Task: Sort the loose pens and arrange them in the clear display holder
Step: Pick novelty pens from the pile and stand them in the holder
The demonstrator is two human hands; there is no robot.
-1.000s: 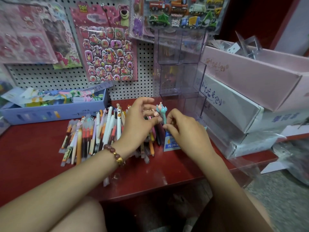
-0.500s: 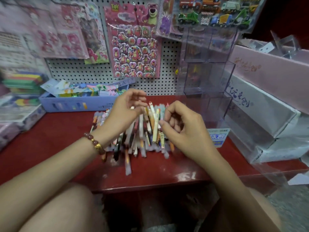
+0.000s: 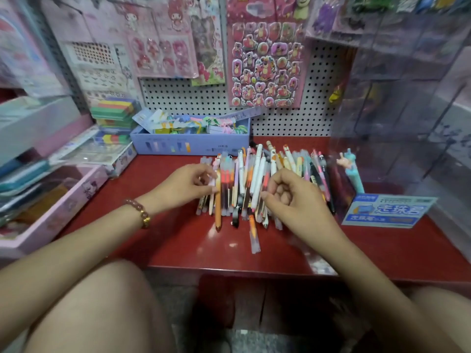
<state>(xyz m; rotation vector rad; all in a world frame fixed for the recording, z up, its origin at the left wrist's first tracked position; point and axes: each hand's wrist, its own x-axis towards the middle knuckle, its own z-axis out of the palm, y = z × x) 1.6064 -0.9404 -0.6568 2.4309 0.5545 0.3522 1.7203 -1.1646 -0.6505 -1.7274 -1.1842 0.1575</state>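
Red tabletop (image 3: 178,245) carries the pens (image 3: 254,174), piled before you. Your left hand (image 3: 184,186) curls its fingers (image 3: 204,174) at the pile's left edge, your right hand (image 3: 295,202) over its right side; whether either grips a pen is unclear. Far right, the holder (image 3: 397,123) has a teal pen (image 3: 355,171) inside.

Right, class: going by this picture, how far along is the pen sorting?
Barely begun. Done: a teal character-topped pen stands in the lowest compartment of the clear display holder. In hand: the left hand and right hand are at the pile of loose pens; whether either grips one is unclear. Left: nearly the whole pile, lying on the red shelf.
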